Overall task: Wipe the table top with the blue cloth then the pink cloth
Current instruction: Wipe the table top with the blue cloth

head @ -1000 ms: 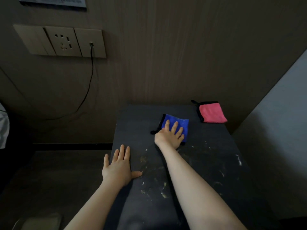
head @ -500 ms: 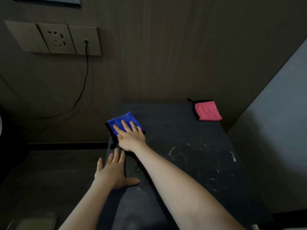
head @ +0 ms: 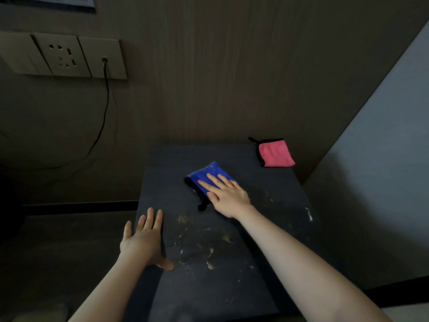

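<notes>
A dark table top [head: 274, 270] carries pale smears and crumbs across its middle and near half. The folded blue cloth [head: 206, 173] with a black edge lies on the far middle of it. My right hand [head: 226, 195] presses flat on the cloth, fingers spread over its near right part. My left hand [head: 145, 239] rests flat on the table's left edge, fingers apart, holding nothing. The pink cloth [head: 275, 154], folded and black-trimmed, sits at the far right corner, apart from both hands.
A wood-panel wall stands behind the table with a socket plate [head: 62, 56] and a black cable [head: 104, 108] hanging down left. A pale wall [head: 376, 159] closes in the right side. Dark floor lies left of the table.
My right hand slid the blue cloth from the table's middle to the far left corner, then back right to the far middle. My left hand has stayed flat at the left edge.
</notes>
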